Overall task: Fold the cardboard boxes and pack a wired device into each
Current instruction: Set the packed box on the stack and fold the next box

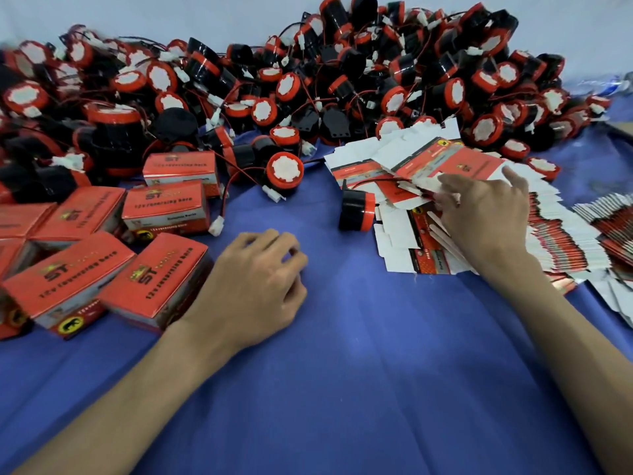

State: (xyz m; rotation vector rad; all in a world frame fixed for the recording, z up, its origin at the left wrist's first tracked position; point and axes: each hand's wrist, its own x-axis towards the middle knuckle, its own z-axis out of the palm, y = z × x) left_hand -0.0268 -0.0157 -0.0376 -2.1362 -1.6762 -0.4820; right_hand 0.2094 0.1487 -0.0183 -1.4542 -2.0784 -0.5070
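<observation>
My left hand (260, 279) rests on the tabletop (342, 365), fingers loosely curled, holding nothing. My right hand (486, 214) lies on the stack of flat boxes (445, 159), fingertips at a top sheet's edge; whether they pinch it I cannot tell. It looks like thin card, light and bendy, so I'd lift it by an edge. One device (356, 209) lies just beside the stack.

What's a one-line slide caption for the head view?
Right hand touches flat box blanks; left hand idle on blue cloth beside folded boxes, wired devices heaped behind.
</observation>
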